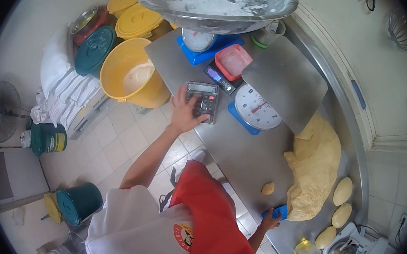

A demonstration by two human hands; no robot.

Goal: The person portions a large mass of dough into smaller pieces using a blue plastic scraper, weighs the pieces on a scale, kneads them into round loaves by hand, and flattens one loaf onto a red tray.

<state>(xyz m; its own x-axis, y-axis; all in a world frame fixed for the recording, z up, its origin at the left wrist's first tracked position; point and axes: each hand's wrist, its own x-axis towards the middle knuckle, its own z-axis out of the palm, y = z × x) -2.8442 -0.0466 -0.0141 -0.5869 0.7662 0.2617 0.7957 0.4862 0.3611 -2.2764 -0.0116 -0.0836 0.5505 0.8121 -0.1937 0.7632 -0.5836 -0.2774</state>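
My left hand [186,107] rests on a black calculator [206,100] at the steel table's left edge, fingers spread over the keys. My right hand [271,219] grips a blue scraper [278,212] beside a large mass of yellow dough [315,168]. A small dough piece [268,188] lies left of it, and several smooth oval dough pieces [343,191] line the right side. A dial scale [256,105] stands right of the calculator, partly under a metal plate [290,81]. Behind are a digital scale [216,78] with a red container [231,60] and another dial scale [196,39].
A large metal bowl [216,9] tops the rear scale. A yellow bucket [116,71], lidded tubs [94,47] and white sacks [58,75] stand to the left. A mixer [349,253] and a container of yellow liquid [306,252] sit at the lower right.
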